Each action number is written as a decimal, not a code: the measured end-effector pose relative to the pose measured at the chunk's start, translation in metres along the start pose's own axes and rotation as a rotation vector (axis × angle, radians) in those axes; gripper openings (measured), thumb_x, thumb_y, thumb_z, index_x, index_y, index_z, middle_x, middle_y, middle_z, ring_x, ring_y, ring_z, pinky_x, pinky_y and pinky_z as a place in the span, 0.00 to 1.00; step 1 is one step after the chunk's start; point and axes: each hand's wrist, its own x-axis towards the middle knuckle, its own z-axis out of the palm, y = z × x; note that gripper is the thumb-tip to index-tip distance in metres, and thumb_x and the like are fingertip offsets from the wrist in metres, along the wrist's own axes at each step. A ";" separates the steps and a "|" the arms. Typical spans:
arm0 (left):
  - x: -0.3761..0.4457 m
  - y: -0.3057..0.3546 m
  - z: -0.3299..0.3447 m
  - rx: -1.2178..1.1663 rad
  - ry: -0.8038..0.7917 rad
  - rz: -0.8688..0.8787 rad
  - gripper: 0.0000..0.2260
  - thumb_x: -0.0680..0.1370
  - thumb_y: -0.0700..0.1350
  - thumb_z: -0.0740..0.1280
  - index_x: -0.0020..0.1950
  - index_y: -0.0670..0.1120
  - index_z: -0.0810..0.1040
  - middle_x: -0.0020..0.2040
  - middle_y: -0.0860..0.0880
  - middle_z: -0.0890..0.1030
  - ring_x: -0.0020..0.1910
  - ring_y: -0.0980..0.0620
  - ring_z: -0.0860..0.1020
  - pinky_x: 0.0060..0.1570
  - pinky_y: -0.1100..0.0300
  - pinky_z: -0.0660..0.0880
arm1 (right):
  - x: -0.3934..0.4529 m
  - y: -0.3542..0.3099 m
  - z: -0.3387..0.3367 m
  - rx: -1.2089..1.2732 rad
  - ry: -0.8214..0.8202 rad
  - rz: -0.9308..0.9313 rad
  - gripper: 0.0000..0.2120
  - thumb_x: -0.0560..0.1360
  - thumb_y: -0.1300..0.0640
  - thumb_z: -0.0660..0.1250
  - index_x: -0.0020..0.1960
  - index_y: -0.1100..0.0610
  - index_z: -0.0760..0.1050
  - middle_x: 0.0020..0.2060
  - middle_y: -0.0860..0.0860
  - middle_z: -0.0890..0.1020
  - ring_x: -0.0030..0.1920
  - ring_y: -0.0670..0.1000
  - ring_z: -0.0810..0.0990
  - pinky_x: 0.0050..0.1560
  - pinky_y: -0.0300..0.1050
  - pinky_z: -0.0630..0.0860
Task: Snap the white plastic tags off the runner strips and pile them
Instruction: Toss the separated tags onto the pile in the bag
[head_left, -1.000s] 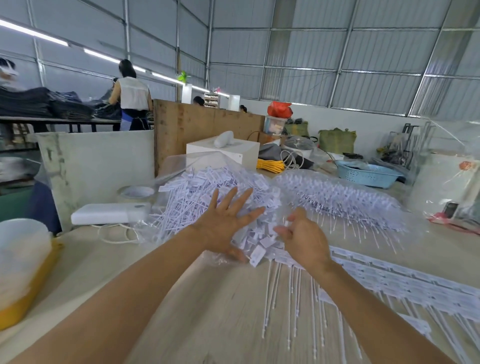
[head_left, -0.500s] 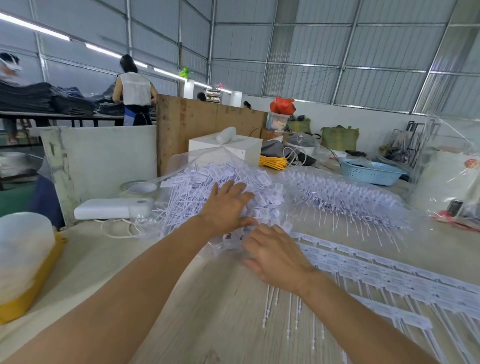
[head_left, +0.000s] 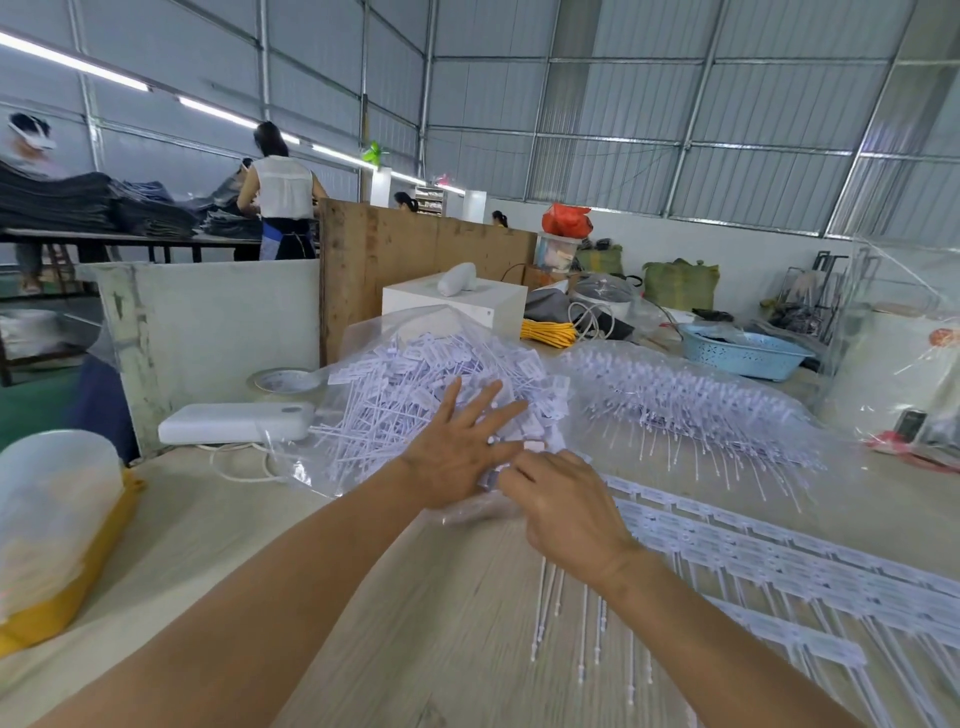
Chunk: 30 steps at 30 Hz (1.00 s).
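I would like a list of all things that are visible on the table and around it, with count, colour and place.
pile of tags: one heap, white, on clear plastic, centre
second bag of tags: one, white in clear plastic, right of the pile
runner strips: several, white, flat on the table at right
power bank: one, white, left of the pile
tape roll: one, behind the power bank
basket: one, light blue, far right
box: one, white, behind the pile
left hand: flat on the pile, fingers spread
right hand: curled at the pile's near edge
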 end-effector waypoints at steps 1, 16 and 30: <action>0.003 0.000 0.000 0.012 -0.024 -0.017 0.26 0.81 0.56 0.52 0.77 0.58 0.45 0.76 0.49 0.34 0.73 0.39 0.32 0.67 0.35 0.33 | 0.002 0.001 -0.005 0.010 0.065 -0.002 0.13 0.53 0.72 0.67 0.33 0.58 0.76 0.31 0.52 0.78 0.27 0.53 0.75 0.35 0.41 0.64; 0.012 -0.016 0.021 0.009 -0.010 -0.224 0.33 0.77 0.64 0.57 0.76 0.58 0.44 0.78 0.46 0.44 0.74 0.35 0.37 0.67 0.29 0.40 | -0.014 -0.037 -0.056 0.271 -0.161 -0.165 0.13 0.52 0.72 0.60 0.33 0.60 0.73 0.31 0.53 0.73 0.32 0.54 0.71 0.33 0.43 0.63; -0.019 -0.017 0.002 -0.069 0.082 -0.045 0.37 0.69 0.75 0.52 0.75 0.63 0.50 0.78 0.48 0.48 0.75 0.39 0.38 0.67 0.32 0.35 | 0.012 -0.008 -0.016 0.197 -0.476 0.430 0.10 0.74 0.67 0.59 0.50 0.66 0.77 0.53 0.62 0.77 0.56 0.59 0.74 0.54 0.45 0.65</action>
